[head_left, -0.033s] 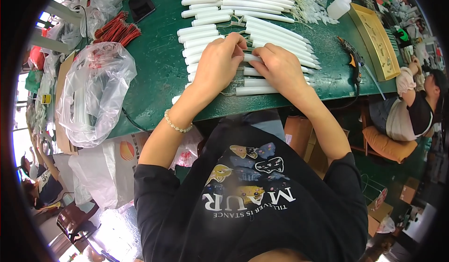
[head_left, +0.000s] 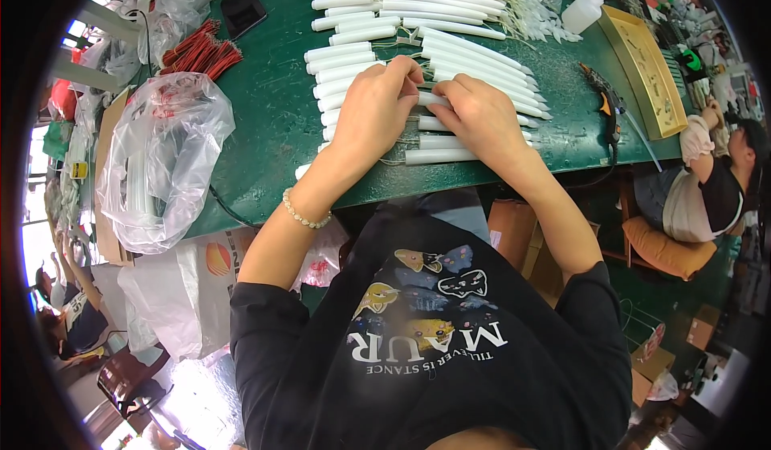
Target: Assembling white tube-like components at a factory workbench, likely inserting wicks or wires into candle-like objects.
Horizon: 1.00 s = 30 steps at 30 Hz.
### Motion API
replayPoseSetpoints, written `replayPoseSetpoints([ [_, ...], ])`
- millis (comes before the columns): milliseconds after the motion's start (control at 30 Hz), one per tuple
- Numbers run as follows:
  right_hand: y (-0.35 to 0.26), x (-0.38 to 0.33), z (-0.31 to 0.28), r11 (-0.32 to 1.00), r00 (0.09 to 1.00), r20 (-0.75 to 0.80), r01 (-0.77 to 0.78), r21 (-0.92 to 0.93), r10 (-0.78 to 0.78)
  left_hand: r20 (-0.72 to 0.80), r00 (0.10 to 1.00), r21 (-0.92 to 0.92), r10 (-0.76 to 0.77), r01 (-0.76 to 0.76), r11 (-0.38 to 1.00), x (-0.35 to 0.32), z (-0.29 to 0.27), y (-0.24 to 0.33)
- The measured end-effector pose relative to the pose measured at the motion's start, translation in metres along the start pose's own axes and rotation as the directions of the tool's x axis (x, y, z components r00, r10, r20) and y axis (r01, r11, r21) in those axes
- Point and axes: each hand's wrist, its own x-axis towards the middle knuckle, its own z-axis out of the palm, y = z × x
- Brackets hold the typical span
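White candle-shaped tubes (head_left: 474, 58) lie in rows on the green table, several with pointed tips at the right. Shorter white tubes (head_left: 341, 60) lie to their left, with thin wires in the gap between. My right hand (head_left: 486, 112) is closed, thumb and fingers pinching the left end of a white tube (head_left: 430, 99). Just left of it, my left hand (head_left: 376, 106) is closed in a pinch over the shorter tubes; whatever its fingertips hold is hidden. More white tubes (head_left: 442, 156) lie near the table's front edge, below my right hand.
On the left are a clear plastic bag (head_left: 169, 153), red wires (head_left: 205, 52) and a dark phone-like slab (head_left: 243, 10). At right lie a glue gun (head_left: 608, 112), a squeeze bottle (head_left: 584, 12) and a yellow tray (head_left: 642, 72). Another person (head_left: 699, 185) sits at far right.
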Motion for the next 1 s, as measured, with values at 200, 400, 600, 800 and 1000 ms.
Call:
replayPoseSetpoints([
  [200, -0.005, 0.003, -0.002, 1.0, 0.999, -0.027, 0.02, 0.021, -0.019, -0.138, 0.974, 0.254, 0.181, -0.142, 0.957, -0.004, -0.004, -0.004],
  [400, -0.007, 0.003, 0.0, 0.999, 0.999, -0.041, 0.021, 0.026, -0.02, 0.075, 0.952, 0.018, -0.296, 0.295, 0.955, -0.003, -0.016, 0.007],
  [600, -0.009, 0.005, 0.002, 0.999, 0.999, -0.037, 0.03, 0.025, -0.029, 0.236, 0.877, -0.31, -0.417, 0.475, 0.823, -0.005, -0.025, 0.002],
  [800, -0.01, 0.005, 0.004, 0.998, 0.999, 0.029, 0.011, 0.056, -0.013, 0.325, 0.816, -0.041, -0.478, 0.517, 0.855, 0.004, -0.034, 0.008],
  [1000, -0.002, 0.007, -0.009, 0.996, 0.998, -0.03, -0.061, 0.062, 0.063, -0.058, 0.998, 0.289, 0.021, -0.003, 0.957, 0.008, -0.012, -0.008],
])
